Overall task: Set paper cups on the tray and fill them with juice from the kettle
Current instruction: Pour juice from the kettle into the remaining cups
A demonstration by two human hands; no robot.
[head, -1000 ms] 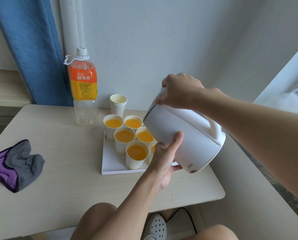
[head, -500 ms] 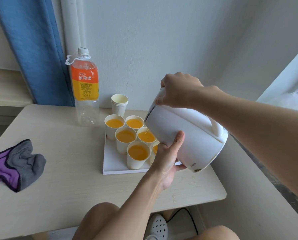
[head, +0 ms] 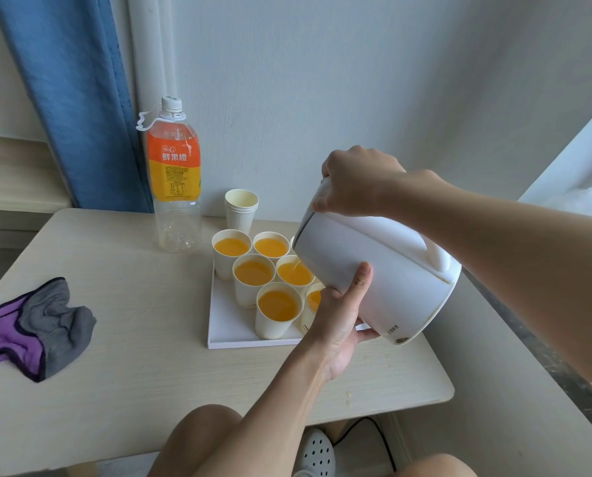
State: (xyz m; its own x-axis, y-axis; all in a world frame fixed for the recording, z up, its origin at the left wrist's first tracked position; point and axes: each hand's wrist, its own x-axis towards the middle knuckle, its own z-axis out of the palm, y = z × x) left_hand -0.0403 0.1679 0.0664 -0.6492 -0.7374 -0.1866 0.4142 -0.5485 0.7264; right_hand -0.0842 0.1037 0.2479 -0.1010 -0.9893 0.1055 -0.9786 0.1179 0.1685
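The white kettle (head: pixel 373 270) hangs tilted over the white tray (head: pixel 225 335), spout down to the left. My right hand (head: pixel 356 180) grips its top end with curled fingers. My left hand (head: pixel 339 315) supports it from below, thumb straight up its side. A thin stream of juice falls into the middle right cup (head: pixel 292 273). Several paper cups on the tray hold orange juice, among them the front cup (head: pixel 277 304). The kettle and my left hand hide part of the tray's right side and the cups there.
A stack of empty paper cups (head: pixel 241 208) stands behind the tray. Left of it is a nearly empty juice bottle (head: pixel 174 173). A grey and purple cloth (head: pixel 36 325) lies at the table's left. The wall is close behind; my knees are under the front edge.
The kettle's base has risen slightly, so it tilts a little more. Both hands keep their places on it, and the cups have not moved.
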